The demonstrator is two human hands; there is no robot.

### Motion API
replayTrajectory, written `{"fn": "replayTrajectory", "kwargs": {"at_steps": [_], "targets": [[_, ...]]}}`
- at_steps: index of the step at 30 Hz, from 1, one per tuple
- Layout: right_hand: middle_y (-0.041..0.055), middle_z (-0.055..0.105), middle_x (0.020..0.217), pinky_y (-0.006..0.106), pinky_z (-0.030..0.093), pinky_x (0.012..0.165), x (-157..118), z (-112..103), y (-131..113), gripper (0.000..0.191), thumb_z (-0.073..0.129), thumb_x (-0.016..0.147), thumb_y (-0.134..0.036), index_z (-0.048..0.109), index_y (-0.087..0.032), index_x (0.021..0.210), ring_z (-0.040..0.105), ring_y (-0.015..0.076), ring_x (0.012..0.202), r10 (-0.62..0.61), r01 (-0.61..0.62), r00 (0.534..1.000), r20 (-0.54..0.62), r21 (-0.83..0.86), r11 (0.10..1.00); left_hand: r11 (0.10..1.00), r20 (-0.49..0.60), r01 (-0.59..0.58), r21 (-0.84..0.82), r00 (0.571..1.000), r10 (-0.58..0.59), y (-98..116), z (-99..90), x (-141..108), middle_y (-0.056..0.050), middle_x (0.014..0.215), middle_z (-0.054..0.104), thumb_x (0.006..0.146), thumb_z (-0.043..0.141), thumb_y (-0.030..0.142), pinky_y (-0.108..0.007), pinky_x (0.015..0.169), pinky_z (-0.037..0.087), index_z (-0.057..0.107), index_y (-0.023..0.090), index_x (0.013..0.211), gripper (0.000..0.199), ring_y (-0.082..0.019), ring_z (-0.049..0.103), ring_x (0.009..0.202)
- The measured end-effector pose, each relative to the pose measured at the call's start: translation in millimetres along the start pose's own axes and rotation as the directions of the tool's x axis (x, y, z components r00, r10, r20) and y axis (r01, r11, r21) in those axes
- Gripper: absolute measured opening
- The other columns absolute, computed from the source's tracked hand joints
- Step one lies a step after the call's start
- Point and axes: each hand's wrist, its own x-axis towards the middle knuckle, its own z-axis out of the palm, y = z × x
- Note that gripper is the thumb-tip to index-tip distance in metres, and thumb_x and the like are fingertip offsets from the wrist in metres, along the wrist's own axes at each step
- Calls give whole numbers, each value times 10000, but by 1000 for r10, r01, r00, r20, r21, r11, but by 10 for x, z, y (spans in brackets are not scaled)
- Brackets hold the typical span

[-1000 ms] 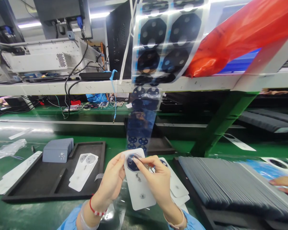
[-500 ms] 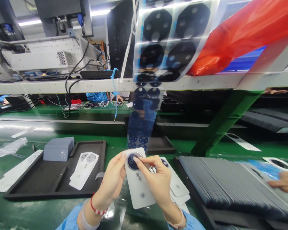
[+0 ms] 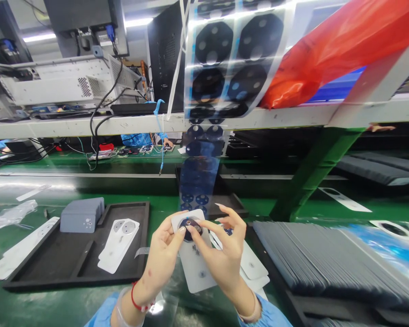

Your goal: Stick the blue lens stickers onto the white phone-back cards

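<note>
A white phone back panel (image 3: 196, 279) is tilted up in front of me. My left hand (image 3: 162, 252) holds its upper left edge, the thumb on the camera ring. On that ring lies a dark round sticker (image 3: 187, 236) with small holes. The thumb and forefinger of my right hand (image 3: 223, 256) are closed at the sticker, its other fingers raised. More white panels (image 3: 254, 262) lie overlapped behind my right hand, at least one with a dark sticker. From the shelf hangs a clear strip of dark stickers (image 3: 199, 177), reaching down behind the held panel.
A black tray (image 3: 47, 261) on the left holds white panels (image 3: 119, 247) and a grey panel stack (image 3: 78, 218). To the right, a long row of grey panels (image 3: 303, 259) fills another tray. A shelf edge (image 3: 129, 125) and green post (image 3: 320, 172) stand ahead. A red bag (image 3: 313, 68) hangs upper right.
My left thumb has moved onto the camera ring. My right hand's outer fingers have lifted and spread, while its thumb and forefinger stay at the sticker. Another person's hand at far right has left view.
</note>
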Motion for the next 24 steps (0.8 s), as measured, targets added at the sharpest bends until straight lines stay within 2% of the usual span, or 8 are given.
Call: {"fn": "replayTrajectory", "kwargs": {"at_steps": [3,5,7,9,10,12,19,24], "targets": [[153,483,1416,489,525,876,-13,9,14,584,811,830,-299,524,-281,1338,570,325,1163,59,-59,998,2,71,996,1000,-30,-1,-12,1000,0,26,-9,6,-91,1177,779,889,760,314,-293,951,557,706,209,1188,322,-231,734,1072],[162,519,1404,484,536,892,2,-13,9,722,802,830,-312,401,-267,1429,608,306,1133,163,-171,984,65,152,973,1000,-17,12,-21,1000,-12,46,1,8,-98,1162,781,866,782,311,-301,935,565,711,205,1182,341,-239,741,1051],[116,654,1237,431,563,846,42,-55,-2,568,755,863,-352,482,-256,1352,675,268,999,304,-368,917,260,251,895,999,36,49,-8,998,-48,65,23,5,-115,1165,777,839,805,318,-317,937,565,720,192,1172,366,-255,741,1049],[62,732,1018,369,580,759,93,-95,-12,338,706,890,-420,606,-245,1161,709,241,861,394,-562,790,470,299,771,996,74,84,37,993,-87,79,46,-2,-129,1154,776,818,822,332,-324,938,563,729,177,1152,380,-264,739,1045],[49,742,954,349,582,732,115,-110,-13,278,691,894,-457,637,-242,1062,713,233,823,412,-622,738,534,302,722,994,86,97,58,991,-102,84,54,-5,-132,1136,779,812,827,337,-322,931,564,731,172,1139,379,-263,740,1036],[48,752,933,342,584,743,146,-123,-7,284,667,901,-515,656,-237,954,717,232,821,434,-673,691,578,296,678,990,105,116,76,987,-124,90,59,-4,-127,1095,787,797,838,323,-310,890,573,723,173,1144,395,-256,743,1008],[75,746,1143,372,573,885,249,-188,89,398,532,975,-587,683,-248,1117,715,246,999,330,-712,628,705,349,609,984,134,173,-39,977,-166,109,-8,29,-120,1067,789,742,885,232,-280,800,594,715,180,1161,455,-222,743,934],[73,669,1337,383,588,895,333,-278,148,519,637,926,-523,546,-288,1381,695,256,1113,218,-803,480,850,325,500,962,99,246,-119,967,-235,121,-6,70,-135,1053,793,725,905,289,-291,787,592,681,163,1164,509,-227,751,895]]}}
